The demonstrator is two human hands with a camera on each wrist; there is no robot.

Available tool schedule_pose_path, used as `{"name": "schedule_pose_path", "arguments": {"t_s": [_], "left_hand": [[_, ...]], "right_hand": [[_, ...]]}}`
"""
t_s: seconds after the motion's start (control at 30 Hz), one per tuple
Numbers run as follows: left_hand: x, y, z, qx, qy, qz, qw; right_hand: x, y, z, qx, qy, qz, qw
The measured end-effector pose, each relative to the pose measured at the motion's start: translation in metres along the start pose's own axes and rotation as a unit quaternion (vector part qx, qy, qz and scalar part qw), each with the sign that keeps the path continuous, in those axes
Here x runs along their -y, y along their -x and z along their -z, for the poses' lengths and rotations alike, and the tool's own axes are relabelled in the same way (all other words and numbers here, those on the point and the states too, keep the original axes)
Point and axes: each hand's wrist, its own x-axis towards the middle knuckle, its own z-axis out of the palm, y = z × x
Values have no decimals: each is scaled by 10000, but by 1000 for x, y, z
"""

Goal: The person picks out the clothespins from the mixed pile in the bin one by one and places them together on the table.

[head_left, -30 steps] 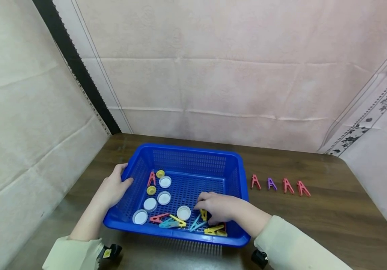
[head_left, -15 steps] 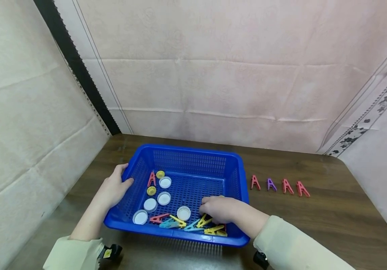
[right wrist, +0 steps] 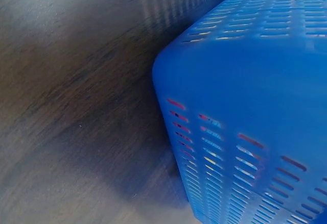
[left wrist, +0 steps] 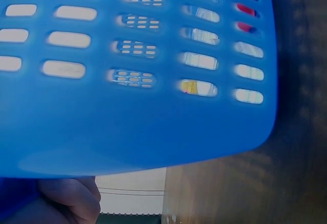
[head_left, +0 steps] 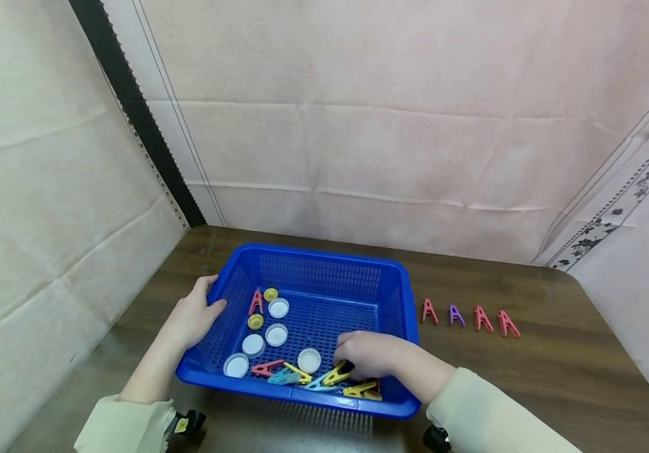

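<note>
A blue plastic basket [head_left: 324,253] stands on the table, tilted slightly in the head view. My left hand [head_left: 191,318] grips its left rim, thumb on top; in the left wrist view part of that hand [left wrist: 71,198] shows at the basket wall. Inside the basket, my right hand [head_left: 372,355] reaches down over the clothespins at the near right, fingers bent and tips hidden. Right by those fingers lie a yellow clothespin [head_left: 334,376] and a light blue clothespin [head_left: 320,384]. Another yellow clothespin [head_left: 359,389] is below the hand. Whether the fingers pinch anything is hidden.
White bottle caps [head_left: 309,360] and yellow caps [head_left: 255,321] lie in the basket's left and middle. A red clothespin [head_left: 256,302] leans at its left. Right of the basket, red clothespins [head_left: 483,319] and a purple clothespin [head_left: 456,315] form a row. Cloth walls [head_left: 358,157] enclose the table.
My right hand has shifted slightly within the basket, and the yellow clothespin at its fingers has turned and slid left over the light blue one. The left hand keeps its grip.
</note>
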Motion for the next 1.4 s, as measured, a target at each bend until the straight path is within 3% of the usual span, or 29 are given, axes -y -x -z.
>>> {"name": "schedule_pose_path", "arguments": {"t_s": [0.3,0.93,1.4], "left_hand": [[0,0,0,-2,-20,-24,10000],[-3,1,0,37,-29,-29,10000],[-3,1,2,49,-36,-15,10000]], "right_hand": [[0,1,3,45,-352,234,9991],[4,9,13,-399,-872,411,9945],[0,30,28,-1081,-930,-35,9898]]}}
